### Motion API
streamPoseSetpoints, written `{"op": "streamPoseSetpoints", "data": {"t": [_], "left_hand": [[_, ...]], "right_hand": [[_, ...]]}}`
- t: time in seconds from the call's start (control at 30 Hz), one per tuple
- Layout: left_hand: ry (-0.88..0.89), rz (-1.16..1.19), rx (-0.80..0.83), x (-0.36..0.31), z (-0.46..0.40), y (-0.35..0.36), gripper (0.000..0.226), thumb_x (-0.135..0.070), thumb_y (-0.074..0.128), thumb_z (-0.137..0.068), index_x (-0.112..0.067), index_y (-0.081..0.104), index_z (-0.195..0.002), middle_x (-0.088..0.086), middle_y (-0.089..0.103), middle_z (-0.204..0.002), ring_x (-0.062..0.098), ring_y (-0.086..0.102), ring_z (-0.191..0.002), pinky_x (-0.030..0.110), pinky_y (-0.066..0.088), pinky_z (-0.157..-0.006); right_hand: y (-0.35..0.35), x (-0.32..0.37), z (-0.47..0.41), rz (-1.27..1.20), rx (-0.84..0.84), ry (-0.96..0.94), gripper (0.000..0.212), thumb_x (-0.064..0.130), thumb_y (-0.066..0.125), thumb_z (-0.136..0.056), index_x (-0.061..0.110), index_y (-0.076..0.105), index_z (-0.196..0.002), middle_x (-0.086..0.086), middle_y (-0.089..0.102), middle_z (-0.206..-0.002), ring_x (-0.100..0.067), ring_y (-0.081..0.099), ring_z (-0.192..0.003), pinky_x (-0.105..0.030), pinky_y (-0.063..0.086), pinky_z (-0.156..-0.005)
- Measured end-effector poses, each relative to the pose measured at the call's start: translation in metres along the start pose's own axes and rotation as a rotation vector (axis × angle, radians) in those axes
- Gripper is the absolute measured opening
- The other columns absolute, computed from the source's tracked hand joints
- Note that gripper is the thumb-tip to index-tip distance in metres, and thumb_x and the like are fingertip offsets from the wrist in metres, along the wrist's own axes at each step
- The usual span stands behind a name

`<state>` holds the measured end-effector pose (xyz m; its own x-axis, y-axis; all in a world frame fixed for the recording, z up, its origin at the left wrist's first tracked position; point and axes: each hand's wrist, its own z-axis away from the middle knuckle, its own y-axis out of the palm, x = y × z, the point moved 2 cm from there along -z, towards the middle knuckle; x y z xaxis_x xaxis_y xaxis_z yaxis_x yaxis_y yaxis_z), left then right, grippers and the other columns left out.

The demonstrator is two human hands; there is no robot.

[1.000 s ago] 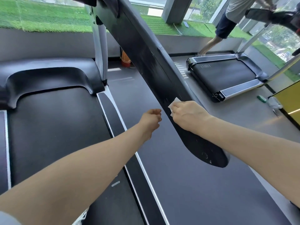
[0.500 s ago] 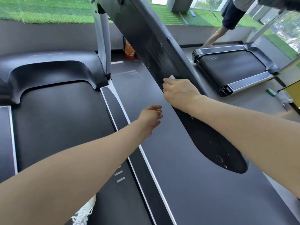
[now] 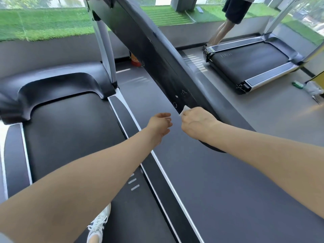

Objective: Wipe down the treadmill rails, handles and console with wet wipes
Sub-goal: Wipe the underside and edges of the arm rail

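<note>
I can read no brand or lettering; the small marks on the black handrail (image 3: pixel 157 55) are too faint to make out. My right hand (image 3: pixel 196 123) pinches a white wet wipe (image 3: pixel 184 109) against the rail's near end, mostly hidden under my fingers. My left hand (image 3: pixel 160 124) hangs loosely curled just left, holding nothing.
</note>
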<state>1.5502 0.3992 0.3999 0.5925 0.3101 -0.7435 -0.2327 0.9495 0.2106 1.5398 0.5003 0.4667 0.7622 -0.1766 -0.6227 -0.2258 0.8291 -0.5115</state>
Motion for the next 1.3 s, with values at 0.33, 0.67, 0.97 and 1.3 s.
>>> {"op": "streamPoseSetpoints", "data": {"t": [0.33,0.67,0.97,1.3], "left_hand": [[0.000,-0.126,-0.008,0.026,0.050,0.015,0.032,0.003,0.044,-0.095,-0.010,0.056,-0.122,0.003,0.056,-0.114,0.015,0.056,-0.102,0.025,0.046,-0.087],[-0.006,0.333,0.238,-0.003,0.071,-0.002,0.019,-0.013,0.053,-0.095,-0.012,0.060,-0.113,0.003,0.069,-0.106,0.012,0.067,-0.092,0.031,0.053,-0.083],[0.272,0.074,-0.382,-0.025,0.009,-0.017,0.032,-0.023,0.054,-0.095,-0.011,0.046,-0.123,0.007,0.057,-0.110,0.020,0.053,-0.086,0.028,0.047,-0.071],[0.681,-0.020,-0.400,-0.070,-0.031,0.026,0.025,-0.018,0.056,-0.095,-0.012,0.066,-0.117,-0.005,0.067,-0.109,0.007,0.059,-0.099,0.013,0.045,-0.086]], "right_hand": [[-0.004,0.021,0.072,-0.482,0.075,0.141,0.017,0.000,0.049,-0.089,0.011,0.040,-0.079,0.002,0.040,-0.075,-0.022,0.042,-0.068,-0.025,0.027,-0.049],[-0.017,-0.003,0.045,-1.893,-0.376,0.602,0.007,0.010,0.051,-0.088,0.009,0.057,-0.092,-0.005,0.053,-0.095,-0.021,0.048,-0.077,-0.025,0.038,-0.055],[-0.007,-0.010,0.028,-1.104,-0.466,0.476,0.028,0.004,0.043,-0.094,0.014,0.051,-0.119,-0.001,0.044,-0.119,-0.022,0.050,-0.101,-0.032,0.042,-0.073],[0.021,0.004,0.032,-0.524,-0.767,0.210,0.027,-0.009,0.056,-0.035,0.012,0.052,-0.052,-0.003,0.052,-0.063,-0.017,0.033,-0.048,-0.021,0.020,-0.043]]}}
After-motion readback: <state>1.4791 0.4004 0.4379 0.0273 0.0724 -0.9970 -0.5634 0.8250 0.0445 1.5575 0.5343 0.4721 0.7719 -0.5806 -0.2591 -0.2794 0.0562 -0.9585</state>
